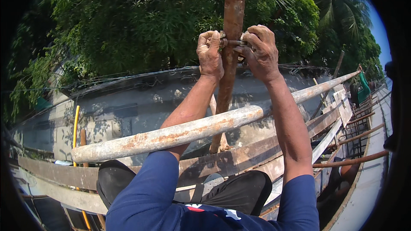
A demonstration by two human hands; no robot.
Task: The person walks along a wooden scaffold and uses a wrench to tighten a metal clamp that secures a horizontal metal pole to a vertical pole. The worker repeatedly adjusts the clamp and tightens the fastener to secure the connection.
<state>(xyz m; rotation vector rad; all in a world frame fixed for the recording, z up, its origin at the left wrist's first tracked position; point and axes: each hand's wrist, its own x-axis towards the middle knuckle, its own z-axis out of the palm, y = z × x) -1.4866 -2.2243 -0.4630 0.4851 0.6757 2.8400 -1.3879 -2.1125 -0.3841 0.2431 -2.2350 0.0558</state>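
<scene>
A rusty steel pipe (231, 13) stands nearly upright in front of me, leaning slightly. Around it, at hand height, sits a metal pipe clamp (233, 42). My left hand (210, 55) pinches the clamp's left side between thumb and fingers. On the other side, my right hand (262, 53) is closed with bent fingers on the clamp's right end. The fingers hide parts of both ends. A long pale, rust-stained pipe (171, 137) slants across, over my left arm and behind my right forearm.
My bent legs in black trousers (239, 190) are beside wooden planks (64, 173). A yellow pole (76, 124) stands at left. Rusty rods (359, 159) stick out toward a concrete edge (364, 188) at right. Wires cross before the grey wall (115, 115); leafy trees (128, 21) rise behind.
</scene>
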